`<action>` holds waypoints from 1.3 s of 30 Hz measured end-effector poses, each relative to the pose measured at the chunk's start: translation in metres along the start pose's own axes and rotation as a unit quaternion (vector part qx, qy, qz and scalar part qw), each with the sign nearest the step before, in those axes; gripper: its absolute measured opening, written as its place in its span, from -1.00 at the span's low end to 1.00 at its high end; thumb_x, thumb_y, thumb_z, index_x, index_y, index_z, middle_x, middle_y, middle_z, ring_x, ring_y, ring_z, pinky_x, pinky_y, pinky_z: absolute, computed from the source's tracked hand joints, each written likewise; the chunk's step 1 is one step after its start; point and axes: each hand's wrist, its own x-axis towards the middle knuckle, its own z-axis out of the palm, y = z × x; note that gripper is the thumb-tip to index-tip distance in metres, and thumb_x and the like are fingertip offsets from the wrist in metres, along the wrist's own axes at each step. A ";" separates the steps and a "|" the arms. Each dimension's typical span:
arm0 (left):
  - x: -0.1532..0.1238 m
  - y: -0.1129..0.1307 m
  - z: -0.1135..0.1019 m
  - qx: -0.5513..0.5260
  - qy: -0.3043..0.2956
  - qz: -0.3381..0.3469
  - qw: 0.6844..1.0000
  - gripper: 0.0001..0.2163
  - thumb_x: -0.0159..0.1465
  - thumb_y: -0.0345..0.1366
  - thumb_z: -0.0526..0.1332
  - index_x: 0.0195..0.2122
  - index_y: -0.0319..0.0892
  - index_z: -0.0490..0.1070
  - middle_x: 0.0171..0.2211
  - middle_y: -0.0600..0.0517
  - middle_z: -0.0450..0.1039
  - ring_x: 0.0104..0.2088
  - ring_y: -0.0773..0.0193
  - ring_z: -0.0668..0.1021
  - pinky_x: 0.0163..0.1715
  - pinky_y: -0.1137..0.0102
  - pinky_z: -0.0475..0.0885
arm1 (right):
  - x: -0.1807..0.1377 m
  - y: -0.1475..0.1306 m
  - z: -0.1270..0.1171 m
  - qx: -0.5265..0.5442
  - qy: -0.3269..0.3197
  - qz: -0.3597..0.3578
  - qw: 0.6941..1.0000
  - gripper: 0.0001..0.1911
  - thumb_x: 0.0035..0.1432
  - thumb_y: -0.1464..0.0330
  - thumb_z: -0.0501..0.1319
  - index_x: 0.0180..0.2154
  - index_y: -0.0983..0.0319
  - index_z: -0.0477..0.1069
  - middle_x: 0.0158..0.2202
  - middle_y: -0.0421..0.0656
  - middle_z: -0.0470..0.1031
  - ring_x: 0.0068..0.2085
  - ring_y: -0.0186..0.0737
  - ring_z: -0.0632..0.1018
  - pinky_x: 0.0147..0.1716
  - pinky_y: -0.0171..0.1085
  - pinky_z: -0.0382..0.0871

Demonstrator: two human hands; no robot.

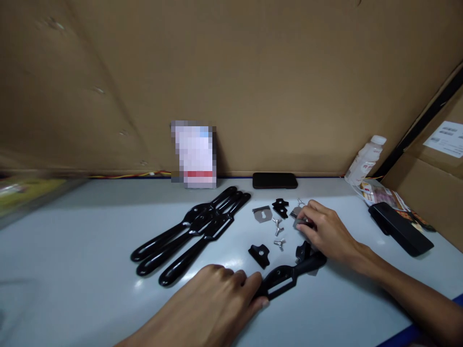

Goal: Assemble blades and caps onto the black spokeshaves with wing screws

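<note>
My left hand (231, 294) is closed around one end of a black spokeshave body (282, 284), which lies slantwise on the table. Fingers pinched, my right hand (323, 231) has a grey metal blade (298, 222) at its fingertips, beside another blade partly hidden by the hand. Silver wing screws (279, 244) lie scattered left of the right hand. Near them are a slotted blade (262, 214) and two small black cap plates (280, 208). One more black cap plate (259, 255) lies just above the held body, and another sits partly behind it.
Three black spokeshave bodies (195, 226) lie side by side left of the parts. A dark phone (275, 180) is by the cardboard wall (253, 86). On the right are a plastic bottle (365, 161), printed packets (388, 197) and a black oblong object (401, 229).
</note>
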 end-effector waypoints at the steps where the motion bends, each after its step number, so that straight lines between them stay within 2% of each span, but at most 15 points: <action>1: 0.000 0.000 -0.001 -0.002 -0.003 -0.004 1.000 -0.81 0.41 -0.36 0.11 -0.34 -0.15 0.44 -0.50 0.03 0.53 -0.60 0.18 0.51 -0.58 0.29 -0.06 | -0.001 -0.002 0.000 -0.004 -0.001 -0.011 1.000 -0.92 0.25 0.47 0.20 -0.25 0.22 0.46 -0.22 -0.13 0.46 -0.28 -0.23 0.47 -0.22 -0.20 0.32; 4: 0.001 0.001 -0.003 -0.008 -0.015 -0.011 1.000 -0.81 0.42 -0.36 0.11 -0.34 -0.14 0.44 -0.49 0.03 0.54 -0.59 0.16 0.53 -0.57 0.29 -0.07 | -0.003 -0.005 -0.003 -0.011 -0.016 -0.036 0.999 -0.94 0.26 0.39 0.23 -0.29 0.20 0.48 -0.28 -0.17 0.51 -0.30 -0.23 0.49 -0.25 -0.22 0.30; 6: 0.001 0.001 -0.004 -0.009 -0.020 -0.008 1.000 -0.80 0.42 -0.36 0.11 -0.35 -0.14 0.44 -0.49 0.04 0.54 -0.59 0.16 0.53 -0.57 0.28 -0.09 | -0.002 -0.003 -0.006 -0.015 -0.016 -0.036 0.999 -0.83 0.30 0.33 0.21 -0.36 0.20 0.48 -0.35 -0.18 0.52 -0.34 -0.23 0.49 -0.29 -0.23 0.29; 9: 0.001 0.001 -0.005 -0.008 -0.023 -0.004 1.000 -0.81 0.42 -0.37 0.11 -0.34 -0.14 0.45 -0.48 0.03 0.54 -0.58 0.17 0.53 -0.57 0.28 -0.09 | 0.001 0.002 -0.010 -0.023 -0.005 -0.018 1.000 -0.77 0.36 0.38 0.11 -0.33 0.20 0.48 -0.31 -0.15 0.55 -0.29 -0.20 0.53 -0.26 -0.21 0.30; 12: 0.001 0.001 -0.005 -0.010 -0.034 -0.011 0.999 -0.80 0.43 -0.37 0.10 -0.32 -0.16 0.45 -0.46 0.02 0.55 -0.56 0.20 0.53 -0.56 0.30 -0.06 | 0.002 0.005 -0.009 -0.029 -0.014 0.001 0.999 -0.88 0.31 0.35 0.18 -0.15 0.19 0.47 -0.17 -0.11 0.58 -0.22 -0.15 0.55 -0.20 -0.18 0.32; 14: 0.001 0.001 -0.006 -0.014 -0.041 -0.020 0.999 -0.78 0.45 -0.35 0.08 -0.31 -0.16 0.45 -0.46 0.01 0.55 -0.57 0.21 0.52 -0.56 0.31 -0.03 | 0.001 0.004 -0.007 -0.036 -0.029 0.014 0.999 -0.76 0.22 0.24 0.29 -0.11 0.19 0.45 -0.13 -0.08 0.56 -0.22 -0.10 0.55 -0.22 -0.15 0.33; 16: 0.001 0.001 -0.005 -0.018 -0.042 -0.023 0.999 -0.77 0.46 -0.34 0.06 -0.31 -0.17 0.45 -0.46 0.01 0.55 -0.56 0.21 0.51 -0.56 0.31 0.01 | -0.002 0.002 -0.003 -0.039 -0.045 0.026 0.998 -0.70 0.13 0.20 0.36 -0.14 0.20 0.44 -0.14 -0.06 0.54 -0.23 -0.07 0.53 -0.25 -0.14 0.33; 21: -0.001 0.001 -0.001 -0.030 -0.014 -0.019 0.999 -0.76 0.45 -0.33 0.05 -0.33 -0.16 0.43 -0.48 0.01 0.53 -0.59 0.22 0.50 -0.56 0.31 0.03 | -0.003 0.002 0.003 -0.014 -0.062 0.058 0.996 -0.73 0.05 0.24 0.38 -0.25 0.17 0.37 -0.26 -0.14 0.50 -0.33 -0.16 0.50 -0.34 -0.20 0.31; 24: -0.001 0.001 0.000 -0.032 0.006 -0.019 0.999 -0.77 0.44 -0.33 0.06 -0.35 -0.15 0.42 -0.51 0.03 0.51 -0.61 0.20 0.49 -0.58 0.28 0.01 | 0.000 0.008 0.002 0.020 -0.069 0.073 0.995 -0.66 -0.02 0.32 0.40 -0.19 0.16 0.38 -0.34 -0.19 0.51 -0.39 -0.20 0.49 -0.43 -0.25 0.28; 26: 0.000 0.000 -0.001 -0.024 0.000 -0.018 1.000 -0.78 0.44 -0.33 0.08 -0.36 -0.14 0.42 -0.52 0.04 0.50 -0.61 0.19 0.50 -0.58 0.26 -0.01 | 0.003 0.010 -0.002 0.047 -0.069 0.068 0.994 -0.67 -0.01 0.41 0.36 -0.15 0.15 0.41 -0.33 -0.20 0.54 -0.35 -0.18 0.52 -0.38 -0.25 0.31; 29: 0.000 -0.002 -0.004 -0.007 -0.010 -0.011 1.000 -0.80 0.43 -0.22 0.16 -0.35 -0.14 0.41 -0.53 0.05 0.50 -0.61 0.18 0.50 -0.58 0.26 -0.04 | 0.005 0.009 -0.011 0.092 -0.052 0.054 0.993 -0.85 0.11 0.45 0.25 -0.24 0.14 0.45 -0.26 -0.18 0.59 -0.23 -0.15 0.56 -0.21 -0.19 0.35; 32: -0.002 -0.005 -0.003 0.022 0.006 0.015 1.000 -0.76 0.43 -0.15 0.19 -0.35 -0.16 0.38 -0.55 0.05 0.48 -0.62 0.18 0.48 -0.58 0.27 -0.03 | 0.004 -0.001 -0.019 0.144 -0.037 0.052 0.988 -0.97 0.21 0.36 0.19 -0.29 0.17 0.41 -0.34 -0.18 0.58 -0.30 -0.19 0.57 -0.27 -0.21 0.38; 35: -0.004 -0.006 -0.001 0.076 0.041 0.051 0.995 -0.70 0.50 -0.18 0.07 -0.37 -0.17 0.36 -0.58 0.05 0.42 -0.65 0.22 0.43 -0.59 0.27 -0.02 | -0.004 -0.021 -0.018 0.253 -0.051 0.060 0.964 -0.91 0.19 0.30 0.24 -0.31 0.17 0.37 -0.45 -0.23 0.54 -0.39 -0.24 0.55 -0.37 -0.26 0.37; 39: -0.005 -0.008 0.001 0.114 0.077 0.082 0.987 -0.59 0.55 -0.27 -0.11 -0.40 -0.20 0.36 -0.58 0.05 0.36 -0.66 0.29 0.36 -0.61 0.27 0.01 | -0.020 -0.046 -0.002 0.372 -0.076 0.069 0.923 -0.88 0.11 0.32 0.29 -0.38 0.17 0.37 -0.50 -0.27 0.49 -0.43 -0.29 0.50 -0.42 -0.29 0.33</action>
